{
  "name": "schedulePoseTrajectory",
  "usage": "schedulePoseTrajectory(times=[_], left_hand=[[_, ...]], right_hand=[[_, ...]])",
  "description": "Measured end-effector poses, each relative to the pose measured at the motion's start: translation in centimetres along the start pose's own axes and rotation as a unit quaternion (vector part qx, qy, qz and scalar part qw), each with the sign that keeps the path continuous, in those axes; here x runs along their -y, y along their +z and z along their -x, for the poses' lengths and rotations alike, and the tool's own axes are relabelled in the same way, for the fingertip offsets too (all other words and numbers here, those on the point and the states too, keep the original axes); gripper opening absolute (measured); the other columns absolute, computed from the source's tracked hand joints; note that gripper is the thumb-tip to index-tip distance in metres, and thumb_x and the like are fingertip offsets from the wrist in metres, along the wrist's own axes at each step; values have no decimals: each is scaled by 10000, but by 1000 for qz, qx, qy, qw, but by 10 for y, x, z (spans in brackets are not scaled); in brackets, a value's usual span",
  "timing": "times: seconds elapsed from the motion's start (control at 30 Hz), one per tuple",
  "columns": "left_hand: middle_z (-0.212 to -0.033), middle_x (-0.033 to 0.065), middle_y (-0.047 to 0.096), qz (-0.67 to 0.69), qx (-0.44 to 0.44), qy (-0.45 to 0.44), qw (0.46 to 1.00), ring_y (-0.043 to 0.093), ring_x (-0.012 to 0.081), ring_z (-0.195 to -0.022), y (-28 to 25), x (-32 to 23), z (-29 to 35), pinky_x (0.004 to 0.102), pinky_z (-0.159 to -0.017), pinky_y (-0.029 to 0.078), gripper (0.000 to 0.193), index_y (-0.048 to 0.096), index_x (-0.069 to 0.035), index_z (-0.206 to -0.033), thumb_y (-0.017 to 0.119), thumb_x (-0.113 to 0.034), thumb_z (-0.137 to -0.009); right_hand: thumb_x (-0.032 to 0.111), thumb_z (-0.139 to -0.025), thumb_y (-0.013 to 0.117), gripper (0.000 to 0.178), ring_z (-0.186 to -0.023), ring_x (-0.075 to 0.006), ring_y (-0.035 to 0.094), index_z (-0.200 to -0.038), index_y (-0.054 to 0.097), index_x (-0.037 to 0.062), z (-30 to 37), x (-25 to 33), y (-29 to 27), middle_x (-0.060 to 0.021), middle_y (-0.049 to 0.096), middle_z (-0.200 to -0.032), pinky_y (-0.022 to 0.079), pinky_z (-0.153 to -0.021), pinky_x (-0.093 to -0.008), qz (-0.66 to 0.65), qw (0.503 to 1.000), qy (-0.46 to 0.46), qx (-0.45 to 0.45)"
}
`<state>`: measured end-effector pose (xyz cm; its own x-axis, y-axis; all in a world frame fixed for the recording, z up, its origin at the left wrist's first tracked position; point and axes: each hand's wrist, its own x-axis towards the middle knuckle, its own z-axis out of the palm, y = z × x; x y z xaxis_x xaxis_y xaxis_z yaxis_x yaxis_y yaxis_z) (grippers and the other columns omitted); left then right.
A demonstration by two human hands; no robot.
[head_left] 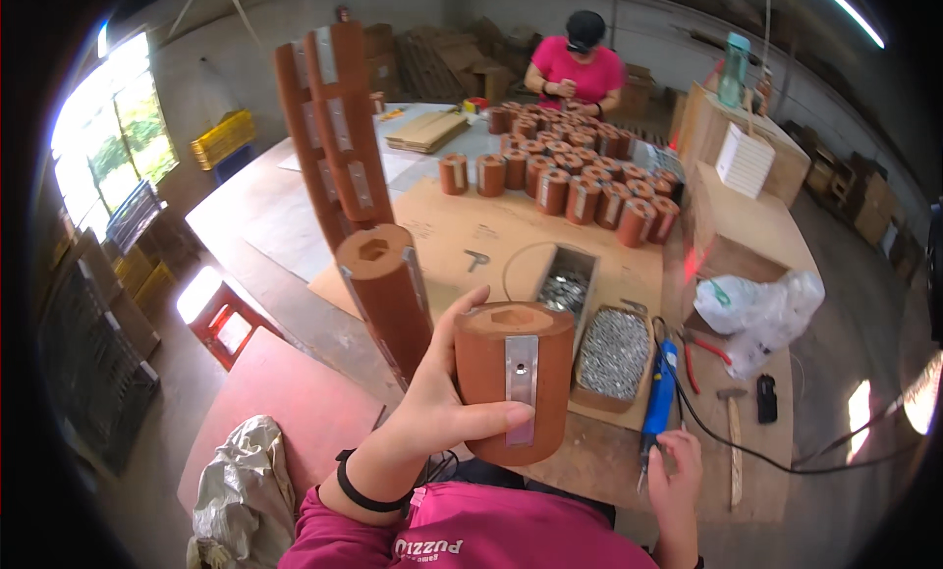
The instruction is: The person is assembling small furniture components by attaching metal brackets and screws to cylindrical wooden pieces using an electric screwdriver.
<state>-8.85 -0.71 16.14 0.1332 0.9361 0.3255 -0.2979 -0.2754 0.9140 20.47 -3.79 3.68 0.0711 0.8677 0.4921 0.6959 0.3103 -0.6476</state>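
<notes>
In my left hand (457, 402) is a brown cylinder (550, 373) with a recessed hole in its top and a metal strip (521, 392) down its side. My thumb presses on the strip and my fingers wrap round the back. My right hand (678, 471) is low at the right, fingers curled beside the narrow end of a blue electric screwdriver (660, 392). Whether it touches the tool, or pinches something small, I cannot make out. Left of the held cylinder, similar cylinders (378, 274) are stacked into tall columns.
A box of small metal parts (614, 353) and a tray of metal pieces (567, 284) stand ahead. Pliers (693, 368), a hammer (733, 441) and a cord lie right. Several brown cylinders (582, 201) crowd the far table, where a co-worker (580, 73) stands. A red stool (231, 324) is left.
</notes>
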Motion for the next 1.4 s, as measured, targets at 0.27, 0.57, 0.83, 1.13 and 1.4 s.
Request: schedulePoseTrajectory(times=[0.27, 0.57, 0.83, 1.13, 1.4], left_hand=[[-1256, 132, 378, -98, 87, 32, 991, 387, 206, -1175, 22, 70, 8, 347, -963, 333, 984, 168, -10, -1325, 799, -110, -577], [-1273, 192, 377, -244, 200, 268, 910, 411, 349, -1154, 38, 92, 13, 475, -970, 282, 838, 340, -76, -1272, 797, -150, -572], [-1180, 197, 442, -383, 13, 388, 838, 479, 367, -1040, 42, 108, 25, 525, -941, 303, 698, 387, -146, -1172, 756, -153, -579], [-1055, 122, 520, -348, -15, 506, 789, 528, 293, -989, 35, 121, 26, 497, -965, 322, 371, 537, -150, -1001, 704, -217, -677], [-1054, 132, 527, -183, 41, 244, 951, 539, 264, -964, 18, 124, 29, 365, -867, 423, 635, 453, 17, -1140, 772, -149, -617]], right_hand=[[118, -700, 678, 493, -991, -232, 512, -1137, 473, 13, -6, 34, -7, -128, 520, -1082, 421, -831, -316, -265, 954, 34, 135], [130, -582, 800, 924, -1244, -286, 335, -1328, 260, 48, -22, 52, 4, -173, 317, -1349, 303, -997, -383, -379, 896, -72, 221], [96, -586, 799, 910, -1220, -351, 345, -1300, 234, 67, -14, 36, 19, -239, 275, -1333, 349, -977, -440, -322, 914, -233, 79], [82, -709, 694, 730, -1199, -364, 360, -1286, 251, 136, -5, 39, 34, -243, 213, -1347, 378, -958, -440, -414, 893, -165, 59], [334, -555, 810, 909, -1093, -333, 453, -1268, 344, 15, -32, 57, 4, -200, 422, -1261, 339, -911, -404, -175, 951, -226, 115]])
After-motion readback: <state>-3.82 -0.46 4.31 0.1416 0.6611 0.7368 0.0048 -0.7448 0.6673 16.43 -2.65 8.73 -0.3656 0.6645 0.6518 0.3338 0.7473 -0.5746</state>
